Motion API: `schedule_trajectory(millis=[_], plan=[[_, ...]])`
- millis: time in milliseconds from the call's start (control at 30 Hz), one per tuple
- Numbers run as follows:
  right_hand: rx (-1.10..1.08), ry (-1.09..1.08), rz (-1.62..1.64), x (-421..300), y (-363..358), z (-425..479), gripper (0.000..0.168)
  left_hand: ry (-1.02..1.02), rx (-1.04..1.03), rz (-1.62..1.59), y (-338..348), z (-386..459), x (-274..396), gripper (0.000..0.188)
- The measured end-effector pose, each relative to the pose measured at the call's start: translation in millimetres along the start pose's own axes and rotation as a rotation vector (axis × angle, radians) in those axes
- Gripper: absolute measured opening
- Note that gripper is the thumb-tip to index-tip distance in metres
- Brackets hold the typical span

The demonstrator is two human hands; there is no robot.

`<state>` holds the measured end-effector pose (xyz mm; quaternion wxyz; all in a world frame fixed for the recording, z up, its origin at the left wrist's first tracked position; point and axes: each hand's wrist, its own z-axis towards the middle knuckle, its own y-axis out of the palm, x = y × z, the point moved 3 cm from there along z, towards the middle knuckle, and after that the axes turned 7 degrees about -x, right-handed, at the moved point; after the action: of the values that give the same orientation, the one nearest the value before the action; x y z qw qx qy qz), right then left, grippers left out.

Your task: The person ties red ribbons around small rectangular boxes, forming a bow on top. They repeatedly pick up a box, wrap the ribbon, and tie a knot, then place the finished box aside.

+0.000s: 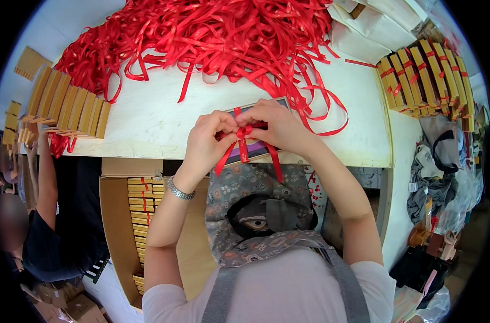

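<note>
A flat gift box [259, 150], with a purple band on its top, lies at the table's front edge, partly covered by my hands. A printed red ribbon [243, 150] runs across it and forms a bow [244, 131] near its middle. My left hand [204, 137] pinches the bow's left side between thumb and fingers. On the other side, my right hand [281, 126] grips the right loop, its fingers over the box's far part. Two ribbon tails hang past the near edge of the box. My fingers hide part of the knot.
A large heap of red ribbons [212, 36] covers the back of the white table [148, 121]. Gold boxes stand in rows at left [73, 107] and, ribbon-tied, at right [422, 76]. A carton [115, 226] of boxes sits below left. Another person [47, 238] works at far left.
</note>
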<state>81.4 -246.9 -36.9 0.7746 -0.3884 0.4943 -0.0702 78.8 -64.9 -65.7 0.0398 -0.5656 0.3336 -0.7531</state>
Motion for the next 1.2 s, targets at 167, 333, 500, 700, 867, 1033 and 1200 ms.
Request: schedule_trajectory(millis=[167, 333, 500, 700, 867, 1033, 1200], plan=[[-0.024, -0.089, 0.016, 7, 3, 4, 0.019, 0.009, 0.101, -0.098, 2, -5, 4, 0.027], [0.129, -0.01, -0.126, -5, 10, 3, 0.014, 0.093, 0.096, 0.039, -1, -3, 10, 0.028], [0.327, 0.015, -0.346, -14, 28, 0, 0.016, 0.1, 0.132, 0.234, -6, -4, 26, 0.028], [0.357, 0.033, -0.38, -13, 32, -5, 0.015, -0.05, 0.373, 0.387, 28, -5, 32, 0.03], [0.364, 0.075, -0.3, -12, 31, -4, 0.012, 0.018, 0.418, 0.574, 30, -6, 38, 0.021], [0.312, 0.179, -0.104, -4, 28, -5, 0.011, 0.061, 0.42, 0.446, 27, -6, 28, 0.014], [0.338, 0.036, -0.011, -4, 15, -15, 0.019, 0.059, 0.39, 0.426, 30, -7, 24, 0.014]])
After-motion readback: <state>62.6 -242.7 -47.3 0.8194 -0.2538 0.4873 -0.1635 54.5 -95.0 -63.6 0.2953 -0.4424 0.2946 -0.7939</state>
